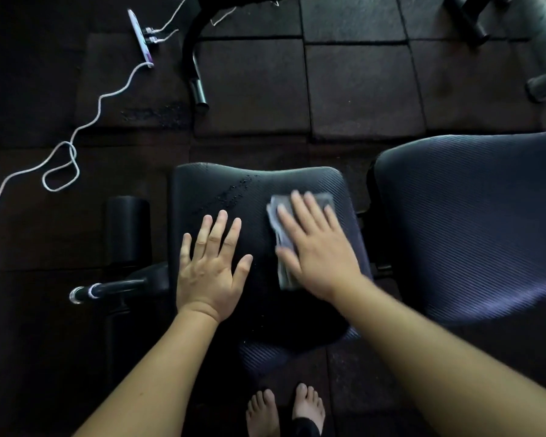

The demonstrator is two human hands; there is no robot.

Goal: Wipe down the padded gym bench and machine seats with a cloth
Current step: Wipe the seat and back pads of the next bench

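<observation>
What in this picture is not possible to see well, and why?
All in the head view:
cloth: mostly hidden under the right hand, which is also slightly blurred.
seat pad: its near end is lost in dark shadow.
larger pad: cut off by the right edge.
specks on the seat pad: too small to tell water from dirt.
power strip: too small to read.

Far strip of seat pad point(221, 184) open — roller pad point(126, 228) flanks left, backrest pad point(470, 222) right.
</observation>
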